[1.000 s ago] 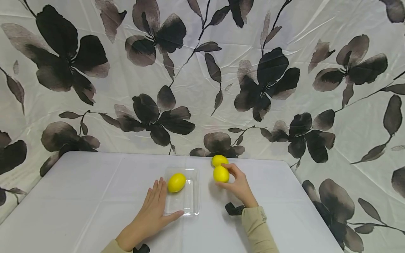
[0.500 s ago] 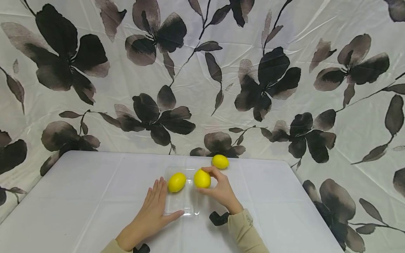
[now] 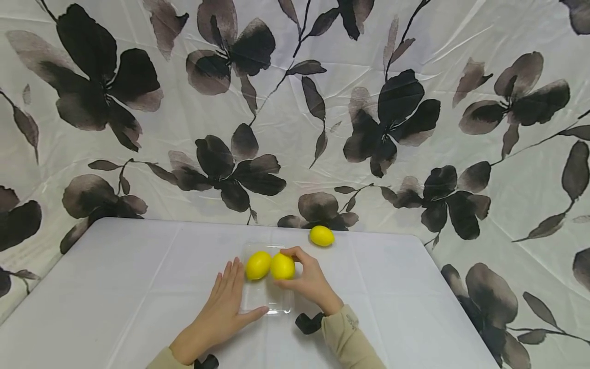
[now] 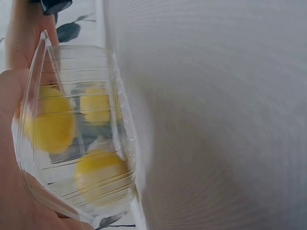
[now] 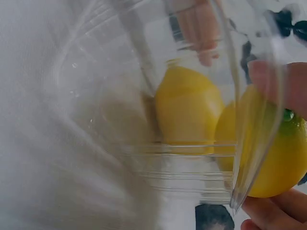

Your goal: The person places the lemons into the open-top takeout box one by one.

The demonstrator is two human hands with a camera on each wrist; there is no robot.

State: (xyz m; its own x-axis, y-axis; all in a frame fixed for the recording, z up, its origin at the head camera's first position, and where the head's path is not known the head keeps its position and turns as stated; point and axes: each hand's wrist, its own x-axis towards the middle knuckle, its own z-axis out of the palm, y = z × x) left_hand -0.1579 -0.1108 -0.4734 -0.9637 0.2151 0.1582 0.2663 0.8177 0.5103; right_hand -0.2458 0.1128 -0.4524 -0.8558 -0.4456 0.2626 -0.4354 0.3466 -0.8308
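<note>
A clear plastic container (image 3: 268, 302) stands on the white table with one lemon (image 3: 258, 265) inside it. My left hand (image 3: 221, 300) lies along the container's left side, fingers straight and thumb stretched across the near edge. Between thumb and fingers my right hand (image 3: 311, 279) pinches a second lemon (image 3: 282, 266) over the right half of the container, close beside the first. In the right wrist view the held lemon (image 5: 276, 158) shows a green tip, and the lemon inside (image 5: 187, 108) appears through the clear wall (image 5: 225, 177).
A third lemon (image 3: 321, 236) rests near the table's back edge, right of the container. The white table (image 3: 115, 287) ends at a hanging cloth (image 3: 304, 118) with dark flowers. A black wrist device (image 3: 309, 323) sits under the right wrist.
My right hand has carried its lemon leftward from beside the back lemon to above the container, next to the lemon inside. My left hand has stayed in place.
</note>
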